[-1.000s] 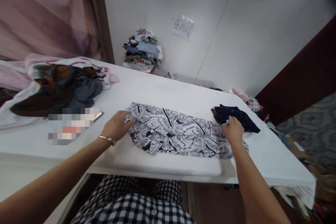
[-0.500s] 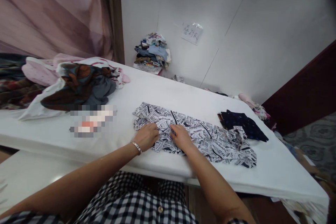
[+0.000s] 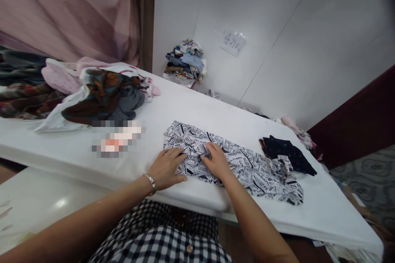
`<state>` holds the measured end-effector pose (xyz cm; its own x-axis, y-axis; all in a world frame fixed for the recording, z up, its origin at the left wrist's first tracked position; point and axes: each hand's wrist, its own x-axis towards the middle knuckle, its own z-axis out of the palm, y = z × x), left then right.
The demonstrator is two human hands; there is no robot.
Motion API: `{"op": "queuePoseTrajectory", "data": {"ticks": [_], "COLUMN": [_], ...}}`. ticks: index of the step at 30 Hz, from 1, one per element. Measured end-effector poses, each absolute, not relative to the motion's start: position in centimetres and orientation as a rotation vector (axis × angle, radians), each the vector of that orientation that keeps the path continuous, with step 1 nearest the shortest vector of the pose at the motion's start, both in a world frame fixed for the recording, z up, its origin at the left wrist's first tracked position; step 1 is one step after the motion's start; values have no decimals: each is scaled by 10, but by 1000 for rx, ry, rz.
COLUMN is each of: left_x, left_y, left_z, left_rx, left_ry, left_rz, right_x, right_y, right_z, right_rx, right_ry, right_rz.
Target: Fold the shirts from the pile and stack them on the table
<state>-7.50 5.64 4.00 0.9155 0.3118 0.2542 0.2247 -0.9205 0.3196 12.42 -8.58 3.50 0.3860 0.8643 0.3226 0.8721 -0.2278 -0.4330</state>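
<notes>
A black-and-white newspaper-print garment (image 3: 243,164) lies stretched lengthwise across the white-covered table (image 3: 185,104); I cannot tell what kind of garment it is. Its right end is bunched up. My left hand (image 3: 166,168), with a silver bracelet at the wrist, lies at the garment's left near edge, fingers extended and thumb spread away. My right hand (image 3: 217,162) rests on top of the cloth to the right of it, with thumb and fingers apart. A dark navy folded garment (image 3: 288,154) sits just beyond the printed cloth's right part.
A heap of mixed clothes (image 3: 105,90) covers the table's left end. In front of it lies a pixelated item (image 3: 119,139). Beyond the far edge stands a stack of clothes (image 3: 187,63) by the wall, below a paper sign (image 3: 233,42). More clothes (image 3: 298,131) show past the right far edge.
My left hand has loosened from the cloth, sliding left and nearer, with its fingers now spread. My right hand has opened a little in place. The view has shifted slightly.
</notes>
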Motion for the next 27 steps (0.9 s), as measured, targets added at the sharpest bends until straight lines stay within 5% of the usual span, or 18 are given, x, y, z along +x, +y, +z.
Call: {"op": "queuePoseTrajectory", "data": {"ticks": [11,20,27], "left_x": [-52,-61,-45], "left_y": [137,87,66], "left_z": [46,45,41], "left_rx": [1902,2474,2722], "left_ry": [1094,634,799], "left_rz": [514,884,530], "right_x": [145,118,100], "right_y": [-36,-35,-44], "right_z": [25,51,51], "right_rx": [-1964,-1944,-2005], "right_ry": [-983,-1324,-1605], "right_rz": [361,102,-27]}}
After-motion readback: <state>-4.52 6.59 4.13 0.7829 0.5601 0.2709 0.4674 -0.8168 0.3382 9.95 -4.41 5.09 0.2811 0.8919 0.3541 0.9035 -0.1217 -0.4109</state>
